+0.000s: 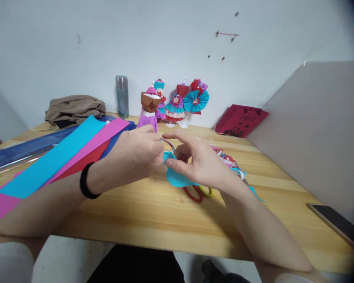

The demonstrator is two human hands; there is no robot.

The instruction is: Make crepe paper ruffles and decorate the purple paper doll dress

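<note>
A small piece of turquoise crepe paper [178, 179] is between my hands, above the table, with a rounded lower edge. My left hand [143, 151] is closed, its fingertips pinched at the paper's upper left side; what exactly lies inside the pinch is hidden. With thumb and curled fingers, my right hand [196, 157] holds the same paper, its index finger stretched toward my left hand. Below the paper, a red scissor handle [194, 193] and a yellow scissor handle [207, 192] stick out; the blades are hidden.
Turquoise, pink, red and blue paper sheets [56, 157] lie at left. Behind them are a brown cloth [76, 109] and a flask [122, 98]. Dress-like paper figures [149, 104] stand by the wall. Paper scraps [230, 161], a red bag [238, 121] and a phone [338, 224] are at right.
</note>
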